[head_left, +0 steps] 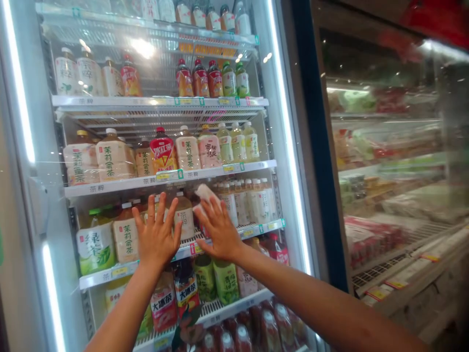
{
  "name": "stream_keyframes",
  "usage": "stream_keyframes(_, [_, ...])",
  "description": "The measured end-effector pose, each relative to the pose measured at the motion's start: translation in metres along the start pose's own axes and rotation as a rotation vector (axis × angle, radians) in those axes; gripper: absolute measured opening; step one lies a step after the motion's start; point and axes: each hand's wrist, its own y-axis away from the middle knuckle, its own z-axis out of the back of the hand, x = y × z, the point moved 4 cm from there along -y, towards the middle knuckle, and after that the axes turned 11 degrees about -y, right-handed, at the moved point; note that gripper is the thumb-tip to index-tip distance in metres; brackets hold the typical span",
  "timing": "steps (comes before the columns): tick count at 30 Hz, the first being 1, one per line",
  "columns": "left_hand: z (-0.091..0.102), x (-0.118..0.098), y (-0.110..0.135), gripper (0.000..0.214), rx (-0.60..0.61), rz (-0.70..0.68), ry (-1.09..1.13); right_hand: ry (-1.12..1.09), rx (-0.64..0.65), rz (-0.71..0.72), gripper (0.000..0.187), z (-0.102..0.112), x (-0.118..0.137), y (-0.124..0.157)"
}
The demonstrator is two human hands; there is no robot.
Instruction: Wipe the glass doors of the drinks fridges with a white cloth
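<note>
My left hand [157,237] lies flat on the glass door [36,205] of a drinks fridge, fingers spread, holding nothing. Just to its right, my right hand [219,230] presses a small white cloth [205,192] against the same glass; the cloth pokes out above my fingertips. Both hands sit at the height of the third shelf [256,229]. Behind the glass there stand tea bottles with beige labels [126,234] and a green-label bottle [95,247].
The fridge holds several shelves of bottled drinks, with red-capped bottles [200,78] higher up. Lit strips run down both door edges. A dark door frame [318,146] separates it from a chiller at right with blurred packaged food [395,205].
</note>
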Motion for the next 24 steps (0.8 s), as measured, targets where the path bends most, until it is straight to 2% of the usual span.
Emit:
stream_keyframes(2, [0.000, 0.000, 0.001, 0.074, -0.001, 0.001, 0.017, -0.001, 0.106, 0.124, 0.093, -0.003, 0.002, 0.027])
stream_keyframes(4, [0.000, 0.000, 0.001, 0.075, 0.004, 0.002, 0.033, 0.009, 0.128, 0.152, 0.092, 0.008, -0.016, 0.028])
stream_keyframes(7, [-0.001, 0.000, 0.000, 0.075, 0.007, 0.006, 0.049, 0.046, -0.029, -0.047, 0.087, 0.038, -0.063, -0.008])
stream_keyframes(9, [0.000, 0.002, 0.000, 0.075, 0.006, 0.010, 0.052, 0.066, -0.135, -0.188, 0.086, 0.049, -0.080, -0.020])
stream_keyframes(11, [0.002, 0.003, 0.002, 0.074, 0.002, 0.002, 0.048, 0.060, -0.144, -0.222, 0.088, 0.047, -0.078, -0.009])
stream_keyframes(14, [0.005, -0.007, 0.004, 0.072, 0.000, -0.051, 0.052, 0.023, -0.010, -0.116, 0.096, 0.034, -0.062, 0.032])
stream_keyframes(16, [0.005, -0.026, 0.003, 0.070, 0.017, -0.134, 0.072, 0.020, 0.063, -0.069, 0.098, 0.036, -0.068, 0.047])
stream_keyframes(17, [0.005, -0.039, 0.000, 0.069, 0.026, -0.183, 0.083, 0.031, 0.062, -0.086, 0.097, 0.042, -0.079, 0.046])
stream_keyframes(21, [0.001, -0.100, -0.027, 0.068, 0.010, -0.290, 0.105, 0.095, -0.090, -0.278, 0.089, 0.078, -0.134, 0.017])
stream_keyframes(23, [-0.004, -0.128, -0.046, 0.069, -0.009, -0.294, 0.110, 0.090, -0.134, -0.319, 0.087, 0.083, -0.140, 0.019])
stream_keyframes(24, [-0.007, -0.139, -0.054, 0.069, -0.013, -0.301, 0.114, 0.077, -0.136, -0.322, 0.086, 0.081, -0.137, 0.029])
